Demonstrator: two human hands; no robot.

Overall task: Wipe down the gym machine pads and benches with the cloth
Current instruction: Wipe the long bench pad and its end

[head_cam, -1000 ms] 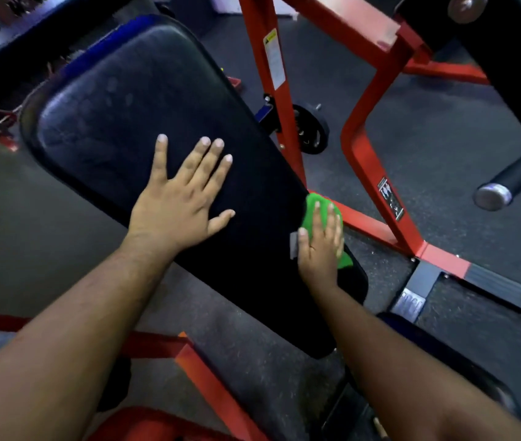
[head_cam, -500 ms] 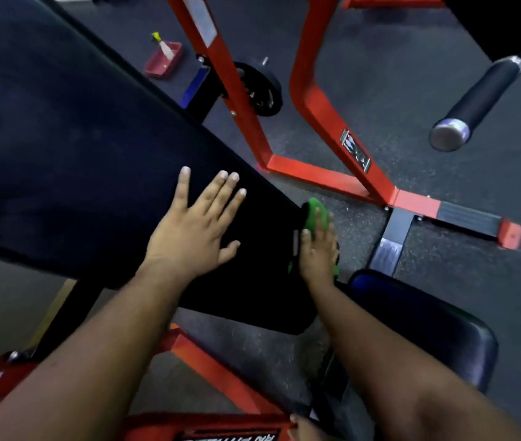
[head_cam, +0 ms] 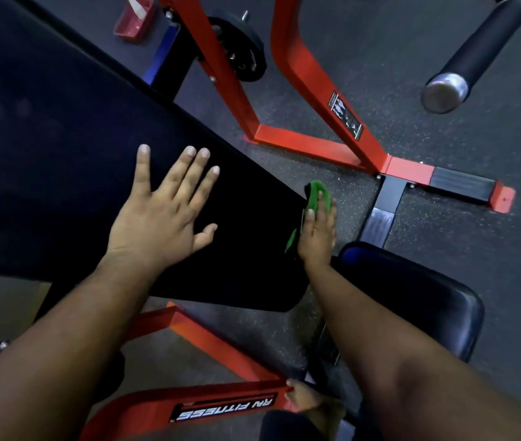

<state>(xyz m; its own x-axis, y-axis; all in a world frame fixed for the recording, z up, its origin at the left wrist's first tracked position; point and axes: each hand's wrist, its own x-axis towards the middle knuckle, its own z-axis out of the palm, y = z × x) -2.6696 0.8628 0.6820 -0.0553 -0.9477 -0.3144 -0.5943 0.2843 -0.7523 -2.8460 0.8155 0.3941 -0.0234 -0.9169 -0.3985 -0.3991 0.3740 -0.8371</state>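
A long black back pad (head_cam: 61,148) of a red-framed gym machine slants across the left of the view. My left hand (head_cam: 163,211) lies flat on it with fingers spread. My right hand (head_cam: 318,232) presses a green cloth (head_cam: 316,194) against the pad's right side edge, fingers straight along the edge. The cloth pokes out above my fingertips, and a small green corner shows left of the palm. A black seat pad (head_cam: 427,300) sits low on the right, partly under my right forearm.
Red frame bars (head_cam: 303,81) rise behind the pad, with a weight plate (head_cam: 243,49) on a peg. A padded roller with a metal end cap (head_cam: 472,55) juts in at the top right. A red tray (head_cam: 133,22) lies on the dark rubber floor. My bare foot (head_cam: 303,399) stands by the lower frame.
The view has tilted down and closer to the pad. My right hand with the cloth has slid down the pad's side edge toward its lower end. The left hand stays flat on the pad.
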